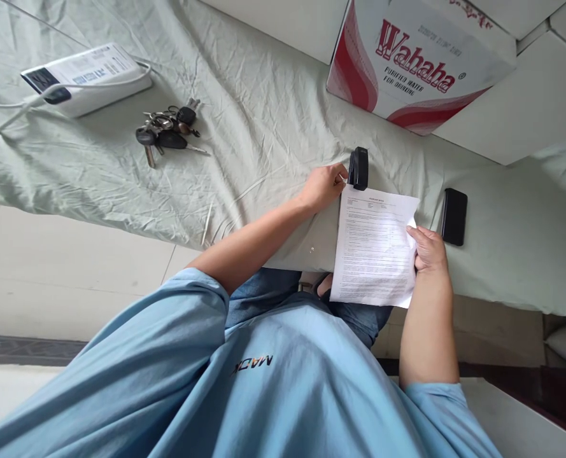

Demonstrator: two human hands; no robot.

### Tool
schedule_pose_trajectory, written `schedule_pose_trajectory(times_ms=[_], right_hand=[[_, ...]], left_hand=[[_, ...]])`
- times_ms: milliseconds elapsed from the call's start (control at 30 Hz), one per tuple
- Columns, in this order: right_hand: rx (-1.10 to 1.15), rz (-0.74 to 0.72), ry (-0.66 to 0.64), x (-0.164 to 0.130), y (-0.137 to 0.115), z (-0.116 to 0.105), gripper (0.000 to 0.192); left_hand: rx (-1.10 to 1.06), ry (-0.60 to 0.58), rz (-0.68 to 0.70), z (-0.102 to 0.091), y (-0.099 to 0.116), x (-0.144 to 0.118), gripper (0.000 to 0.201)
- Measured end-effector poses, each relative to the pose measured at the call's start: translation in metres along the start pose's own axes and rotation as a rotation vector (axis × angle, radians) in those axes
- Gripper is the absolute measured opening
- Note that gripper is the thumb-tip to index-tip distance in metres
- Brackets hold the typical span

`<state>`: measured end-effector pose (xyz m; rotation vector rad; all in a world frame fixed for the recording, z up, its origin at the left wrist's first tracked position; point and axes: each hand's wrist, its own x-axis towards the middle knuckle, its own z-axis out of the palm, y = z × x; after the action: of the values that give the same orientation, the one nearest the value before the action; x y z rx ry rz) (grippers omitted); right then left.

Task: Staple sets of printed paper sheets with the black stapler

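A printed sheet of paper (375, 254) hangs partly over the table's front edge, above my lap. My right hand (430, 247) grips its right edge, thumb on top and fingers behind. At the sheet's upper left corner, my left hand (325, 187) is closed in a pinch, with a small white bit, apparently the paper's corner, at its fingertips. Directly beside those fingertips is a black stapler (360, 169), lying on its side against the sheet's top edge. Whether the corner sits between its jaws I cannot tell.
On the pale green cloth-covered table (273, 121) are a bunch of keys (168, 130), a white box-shaped device (91, 79) with a cable, and a black phone (454, 216) right of my right hand. A Wahaha water carton (416, 63) stands at the back.
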<state>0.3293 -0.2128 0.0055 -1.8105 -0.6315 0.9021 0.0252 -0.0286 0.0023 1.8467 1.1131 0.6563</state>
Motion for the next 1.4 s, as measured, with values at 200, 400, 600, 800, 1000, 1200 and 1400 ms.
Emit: schedule_pose_trajectory(times_ms=[200, 400, 600, 800, 1000, 1200, 1400], right_hand=[[0.001, 0.007, 0.000, 0.000, 0.002, -0.001, 0.050], [0.014, 0.015, 0.021, -0.001, 0.002, 0.001, 0.054], [0.019, -0.003, 0.008, 0.000, 0.005, 0.000, 0.052], [0.007, -0.001, 0.001, 0.002, 0.009, -0.003, 0.051], [0.059, -0.012, 0.033, -0.006, 0.005, 0.004, 0.059], [0.036, -0.044, 0.027, -0.041, 0.012, -0.013, 0.063], [0.115, -0.060, 0.102, -0.079, 0.013, -0.034, 0.059]], left_hand=[[-0.040, -0.023, 0.007, -0.001, -0.002, 0.001, 0.025], [-0.005, -0.013, -0.025, 0.002, 0.001, 0.001, 0.029], [-0.035, 0.053, 0.184, 0.002, -0.006, -0.003, 0.053], [0.011, -0.007, 0.182, 0.005, -0.005, -0.006, 0.050], [0.028, 0.014, 0.169, 0.012, 0.004, -0.006, 0.044], [-0.021, -0.029, 0.264, 0.008, -0.008, 0.005, 0.055], [-0.351, 0.068, 0.145, 0.002, -0.012, 0.012, 0.045]])
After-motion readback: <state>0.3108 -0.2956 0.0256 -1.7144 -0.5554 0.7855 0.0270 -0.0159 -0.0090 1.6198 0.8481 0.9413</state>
